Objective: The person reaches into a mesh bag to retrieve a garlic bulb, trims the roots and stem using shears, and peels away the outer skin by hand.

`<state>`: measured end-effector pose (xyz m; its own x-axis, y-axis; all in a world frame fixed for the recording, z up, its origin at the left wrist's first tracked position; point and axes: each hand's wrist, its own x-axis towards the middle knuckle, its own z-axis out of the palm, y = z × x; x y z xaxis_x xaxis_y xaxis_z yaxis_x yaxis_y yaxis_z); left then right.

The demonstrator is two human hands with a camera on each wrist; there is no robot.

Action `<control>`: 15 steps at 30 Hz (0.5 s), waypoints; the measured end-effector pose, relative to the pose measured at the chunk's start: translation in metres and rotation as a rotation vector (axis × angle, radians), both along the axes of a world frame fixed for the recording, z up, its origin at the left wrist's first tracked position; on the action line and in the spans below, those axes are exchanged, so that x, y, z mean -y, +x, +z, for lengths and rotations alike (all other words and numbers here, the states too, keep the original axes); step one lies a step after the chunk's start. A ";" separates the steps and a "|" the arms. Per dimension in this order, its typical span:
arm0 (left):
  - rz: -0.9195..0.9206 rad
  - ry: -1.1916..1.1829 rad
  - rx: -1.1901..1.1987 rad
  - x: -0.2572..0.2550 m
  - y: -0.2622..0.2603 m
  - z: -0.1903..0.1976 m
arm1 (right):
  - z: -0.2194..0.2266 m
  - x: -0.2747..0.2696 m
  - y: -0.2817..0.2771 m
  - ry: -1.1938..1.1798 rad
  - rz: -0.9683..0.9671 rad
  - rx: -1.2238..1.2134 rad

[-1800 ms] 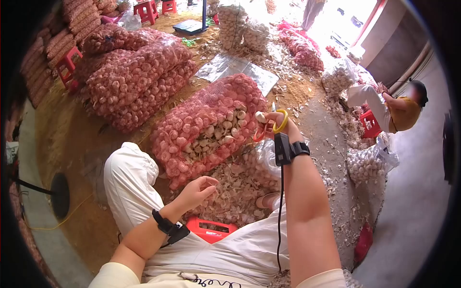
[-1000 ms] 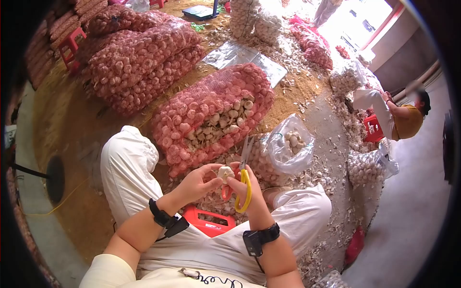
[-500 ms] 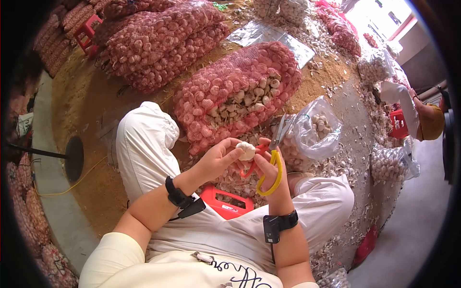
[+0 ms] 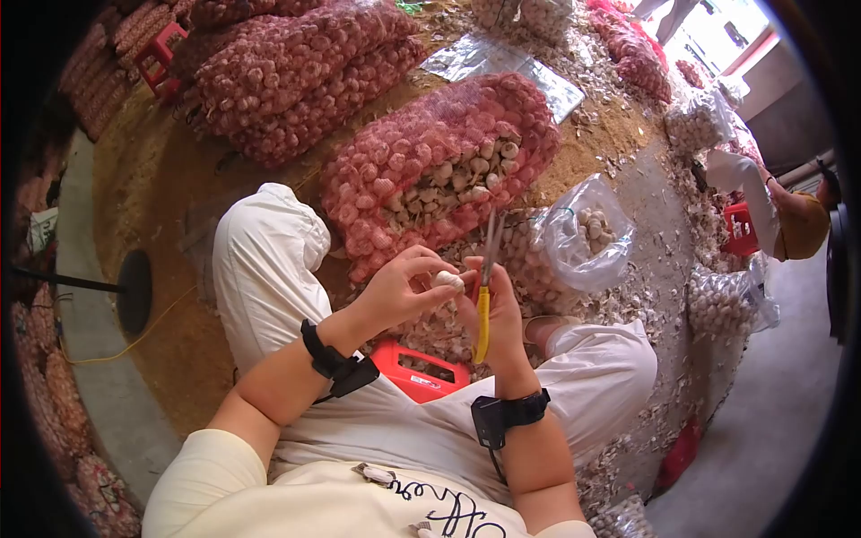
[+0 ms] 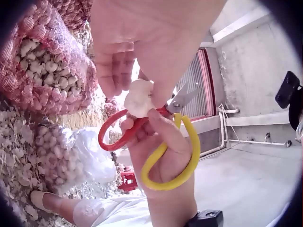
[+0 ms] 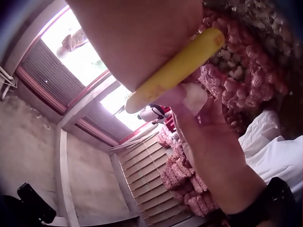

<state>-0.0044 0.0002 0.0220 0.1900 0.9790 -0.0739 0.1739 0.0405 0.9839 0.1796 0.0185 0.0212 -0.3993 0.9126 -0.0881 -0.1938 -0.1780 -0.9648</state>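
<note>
A pale garlic bulb (image 4: 448, 281) is pinched between the thumb and fingers of my left hand (image 4: 390, 289), low in front of the open sack. Close beside it on the right, my right hand (image 4: 504, 318) holds scissors (image 4: 483, 325) with one yellow and one red handle loop, blades pointing up and away. The left wrist view shows the right thumb and fingertips at the underside of the bulb (image 5: 138, 98), with the yellow loop (image 5: 191, 158) around the base of the thumb. In the right wrist view the yellow handle (image 6: 175, 71) crosses in front of the bulb.
A pink mesh sack (image 4: 377, 179) of garlic lies torn open ahead. Right of it stands a clear plastic bag (image 4: 587, 235) of trimmed bulbs. A red stool (image 4: 417, 372) shows between the knees. More sacks (image 4: 300, 76) are stacked back left; another person (image 4: 798, 220) sits far right.
My right hand has come back from the sack's right side with the garlic bulb and scissors. The left hand, empty at first, has taken hold of the bulb. The scissors have turned edge-on.
</note>
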 end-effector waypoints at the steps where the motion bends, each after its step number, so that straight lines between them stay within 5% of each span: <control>1: 0.007 0.119 -0.159 -0.001 0.000 0.005 | 0.000 0.001 0.000 0.023 0.018 0.012; 7: 0.115 -0.238 0.371 0.002 0.003 -0.004 | -0.001 0.001 -0.002 -0.054 -0.043 -0.013; 15: 0.195 -0.117 0.217 -0.001 0.000 -0.012 | 0.001 0.004 -0.005 -0.098 -0.064 0.006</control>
